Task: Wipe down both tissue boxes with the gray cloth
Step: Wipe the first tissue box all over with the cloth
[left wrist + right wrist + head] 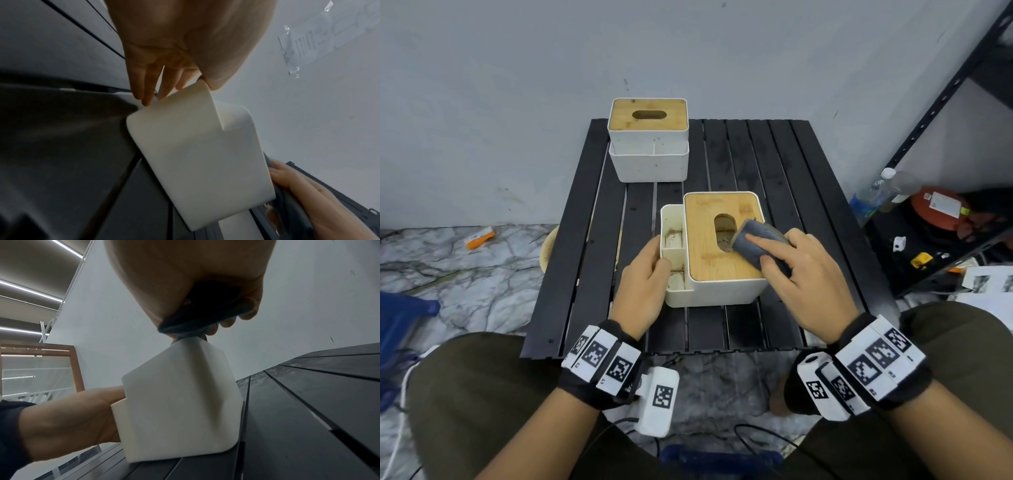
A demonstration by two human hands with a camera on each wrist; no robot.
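The near tissue box, white with a bamboo lid and side compartments, stands mid-table. My right hand holds the folded gray cloth and presses it on the lid beside the oval slot, index finger stretched over it. In the right wrist view the cloth is bunched in the curled fingers above the box. My left hand grips the box's left compartment wall, thumb over the rim; its fingers lie against the white side. A second tissue box stands at the table's back left.
The black slatted table stands against a grey wall. A black metal shelf at right holds a bottle, a red reel and small parts. Orange packet and blue object lie on the marble floor at left.
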